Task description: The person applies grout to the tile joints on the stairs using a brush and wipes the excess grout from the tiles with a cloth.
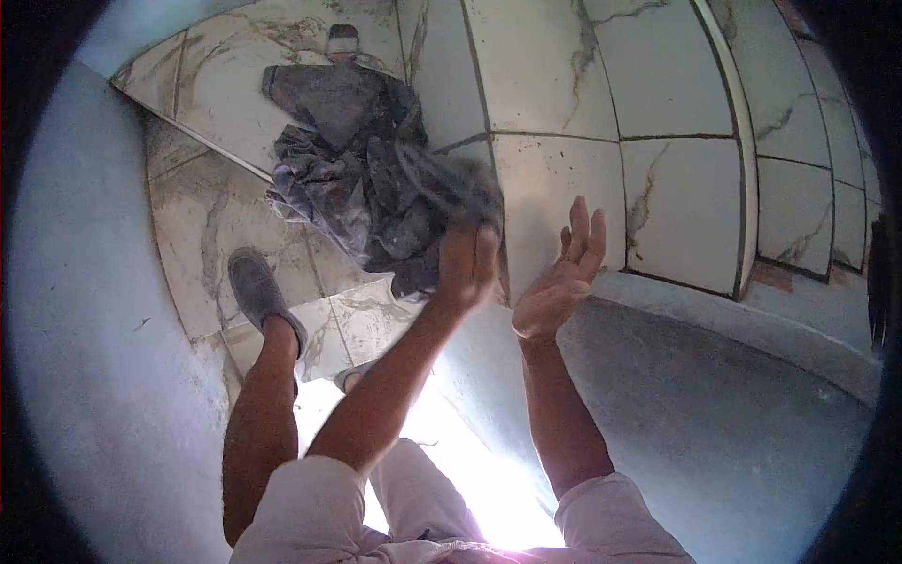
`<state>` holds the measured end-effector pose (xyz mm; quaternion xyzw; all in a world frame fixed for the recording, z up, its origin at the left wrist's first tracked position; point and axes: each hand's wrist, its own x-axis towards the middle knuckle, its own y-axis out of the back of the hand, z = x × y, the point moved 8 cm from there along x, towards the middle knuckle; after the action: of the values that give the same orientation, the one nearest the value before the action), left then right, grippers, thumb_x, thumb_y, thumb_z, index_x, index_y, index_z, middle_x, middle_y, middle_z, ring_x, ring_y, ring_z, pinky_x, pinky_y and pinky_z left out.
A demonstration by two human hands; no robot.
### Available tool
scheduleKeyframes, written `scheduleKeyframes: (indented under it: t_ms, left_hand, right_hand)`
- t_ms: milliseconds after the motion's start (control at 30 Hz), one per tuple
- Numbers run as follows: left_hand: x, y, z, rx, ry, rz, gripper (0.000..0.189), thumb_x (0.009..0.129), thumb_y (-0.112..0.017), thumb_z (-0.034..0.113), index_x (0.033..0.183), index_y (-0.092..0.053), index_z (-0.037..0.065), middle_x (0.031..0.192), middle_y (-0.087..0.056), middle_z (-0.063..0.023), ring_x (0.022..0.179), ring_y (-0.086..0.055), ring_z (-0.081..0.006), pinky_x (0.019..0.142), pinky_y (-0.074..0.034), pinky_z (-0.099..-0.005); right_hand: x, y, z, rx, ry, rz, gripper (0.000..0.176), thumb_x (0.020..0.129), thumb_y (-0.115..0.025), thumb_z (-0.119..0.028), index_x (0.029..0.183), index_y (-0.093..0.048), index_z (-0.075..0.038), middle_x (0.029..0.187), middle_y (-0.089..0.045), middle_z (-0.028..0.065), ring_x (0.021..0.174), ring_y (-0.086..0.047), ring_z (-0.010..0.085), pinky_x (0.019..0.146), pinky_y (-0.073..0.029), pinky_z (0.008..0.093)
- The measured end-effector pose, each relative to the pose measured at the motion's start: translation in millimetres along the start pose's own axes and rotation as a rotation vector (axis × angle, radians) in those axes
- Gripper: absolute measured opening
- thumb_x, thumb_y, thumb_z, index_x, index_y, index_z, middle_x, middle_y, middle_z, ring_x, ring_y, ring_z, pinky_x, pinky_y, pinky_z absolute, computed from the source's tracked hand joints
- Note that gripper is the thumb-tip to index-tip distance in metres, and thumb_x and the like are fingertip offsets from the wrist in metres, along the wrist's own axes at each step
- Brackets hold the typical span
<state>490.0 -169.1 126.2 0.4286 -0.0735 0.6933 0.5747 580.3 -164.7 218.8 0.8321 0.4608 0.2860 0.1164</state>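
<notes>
My left hand (467,266) is closed at the edge of a dark grey, dirty cloth (376,197), seemingly gripping it. The cloth near the fingers is smeared by motion. It lies crumpled over the marble-patterned tiled steps, with a flatter part (324,99) spread higher up. To the right, my right hand (559,282) is raised in front of the tiled wall, fingers stretched out and holding nothing.
A small dark block with a light band (343,42) sits above the cloth. A foot in a grey shoe (258,291) stands on the lower tiles. Tiled wall panels (681,207) rise at right, above a grey ledge (733,329). Bright light falls below.
</notes>
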Motion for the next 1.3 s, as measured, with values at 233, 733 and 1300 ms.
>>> scheduleKeyframes:
  t_ms: [233, 733, 1300]
  left_hand:
    - [-43, 1, 11, -0.357, 0.275, -0.057, 0.033, 0.095, -0.036, 0.019, 0.112, -0.046, -0.007, 0.104, -0.050, -0.0273, 0.092, -0.049, -0.0452, 0.083, -0.037, -0.0511]
    - [-23, -23, 4, -0.557, 0.763, -0.423, 0.046, 0.095, -0.028, 0.027, 0.121, -0.042, -0.008, 0.126, -0.040, -0.0302, 0.122, -0.034, -0.0445, 0.105, -0.020, -0.0479]
    - [32, -15, -21, -0.407, 0.880, -0.316, 0.024, 0.086, -0.046, 0.017, 0.097, -0.055, -0.003, 0.098, -0.056, -0.0283, 0.096, -0.054, -0.0415, 0.083, -0.038, -0.0519]
  right_hand:
    - [-3, 2, 2, 0.044, -0.004, 0.009, 0.090, 0.083, -0.019, -0.073, 0.139, -0.020, -0.003, 0.137, -0.037, 0.0193, 0.130, -0.032, 0.0285, 0.106, -0.017, 0.0444]
    - [-1, 0, 6, 0.090, 0.045, -0.028, 0.091, 0.083, -0.025, -0.073, 0.140, -0.019, -0.003, 0.137, -0.035, 0.0212, 0.131, -0.030, 0.0294, 0.107, -0.016, 0.0455]
    - [-2, 10, 20, 0.417, -0.115, 0.005, 0.088, 0.085, -0.023, -0.070, 0.140, -0.017, -0.002, 0.138, -0.034, 0.0227, 0.133, -0.027, 0.0279, 0.108, -0.013, 0.0419]
